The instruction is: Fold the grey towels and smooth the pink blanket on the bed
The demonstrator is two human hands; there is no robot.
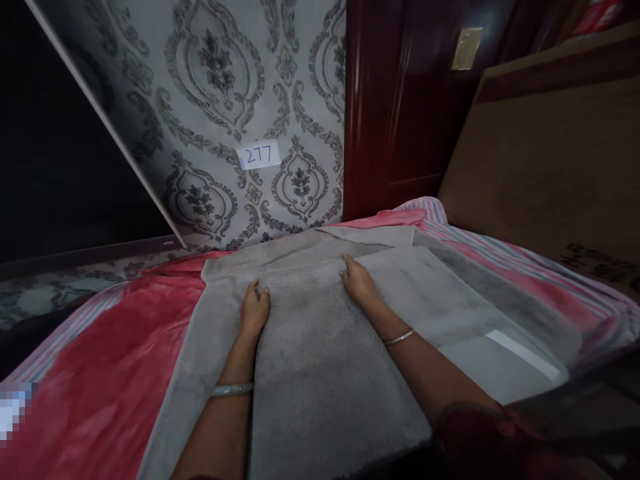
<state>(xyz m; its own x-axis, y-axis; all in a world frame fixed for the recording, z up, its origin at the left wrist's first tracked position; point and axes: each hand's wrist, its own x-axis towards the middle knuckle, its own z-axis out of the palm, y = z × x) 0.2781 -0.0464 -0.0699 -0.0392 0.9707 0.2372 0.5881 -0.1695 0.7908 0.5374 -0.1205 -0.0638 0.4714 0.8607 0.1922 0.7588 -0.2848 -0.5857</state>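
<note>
- Because the red blanket (110, 360) lies beneath, the grey cloth (320, 353) spreads supported.
- Left hand (255, 309) and right hand (359, 281), apart, likely steady it evenly; whether fingers pinch it, one cannot tell.

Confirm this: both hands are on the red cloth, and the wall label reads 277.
Not the red cloth: in the head view, the left hand and right hand are on the gray cloth. The wall label does read 277.
</note>
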